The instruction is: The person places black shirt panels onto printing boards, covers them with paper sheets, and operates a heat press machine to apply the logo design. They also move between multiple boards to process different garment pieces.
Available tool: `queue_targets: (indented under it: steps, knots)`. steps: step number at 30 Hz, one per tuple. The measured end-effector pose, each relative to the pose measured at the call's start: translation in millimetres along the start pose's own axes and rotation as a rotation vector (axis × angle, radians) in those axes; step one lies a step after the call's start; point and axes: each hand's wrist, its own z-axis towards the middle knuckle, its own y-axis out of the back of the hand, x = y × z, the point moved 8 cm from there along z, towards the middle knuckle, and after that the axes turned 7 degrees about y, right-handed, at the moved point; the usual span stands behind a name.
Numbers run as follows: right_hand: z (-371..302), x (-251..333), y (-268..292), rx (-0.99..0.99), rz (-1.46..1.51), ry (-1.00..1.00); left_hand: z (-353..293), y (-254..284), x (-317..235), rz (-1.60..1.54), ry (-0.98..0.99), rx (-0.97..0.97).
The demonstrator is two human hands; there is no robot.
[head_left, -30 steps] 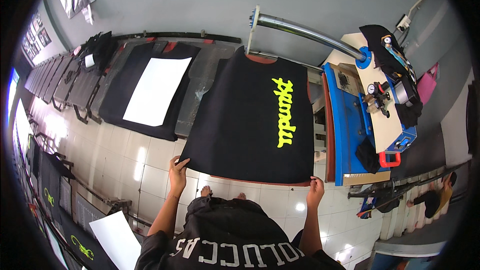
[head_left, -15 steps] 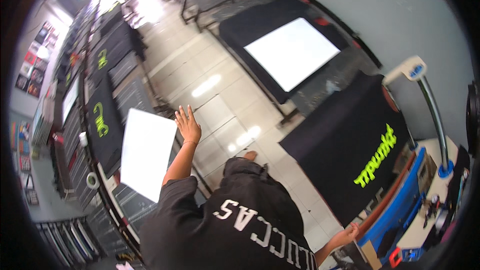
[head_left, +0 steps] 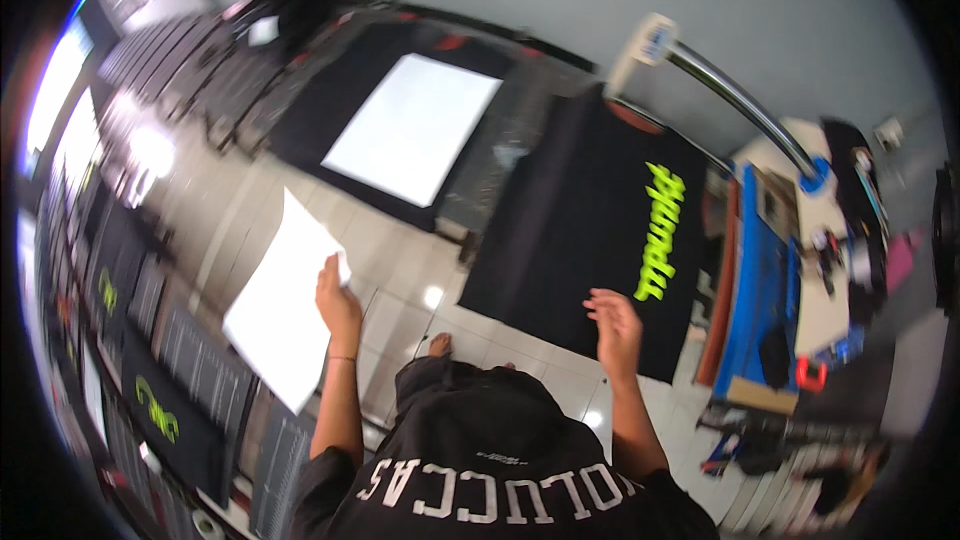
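My left hand (head_left: 338, 305) grips the right edge of a white sheet (head_left: 275, 310), which hangs bent in the air over the aisle. My right hand (head_left: 615, 325) holds nothing; its fingers are loosely curled and apart. It hovers above the near edge of a black garment (head_left: 560, 230) with bright yellow-green lettering (head_left: 662, 230), laid on the platen of a press. Left of that, a second white sheet (head_left: 415, 130) lies flat on another black cloth (head_left: 320, 130) on a table.
At the right stands a heat press with a chrome curved arm (head_left: 745, 105) and a blue body (head_left: 752, 285). Tiled floor (head_left: 390, 270) runs between the tables. On the left, a row of dark boards (head_left: 205, 345) bears black cloths with green prints.
The view has turned right toward the press. My left hand has brought the white sheet away from the left row, and my right hand has risen to the black garment.
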Motion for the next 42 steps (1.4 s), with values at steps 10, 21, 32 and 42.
queue_targets:
  steps: [10, 21, 32, 42]
  knots:
    - [-95, 8, 114, -0.379, 0.003, -0.065, -164, -182, -366, -0.475, -0.937, 0.943]
    - [-191, 30, 309, -0.874, -0.453, 0.031, -155, -206, -362, -0.047, -1.442, 1.031]
    - [-113, 87, 448, -0.583, -1.630, 0.064, -141, -221, -352, -0.028, -1.328, 1.164]
    - [-92, 75, 443, -0.612, -1.565, -0.322, -148, -208, -350, -0.203, -1.338, 1.124]
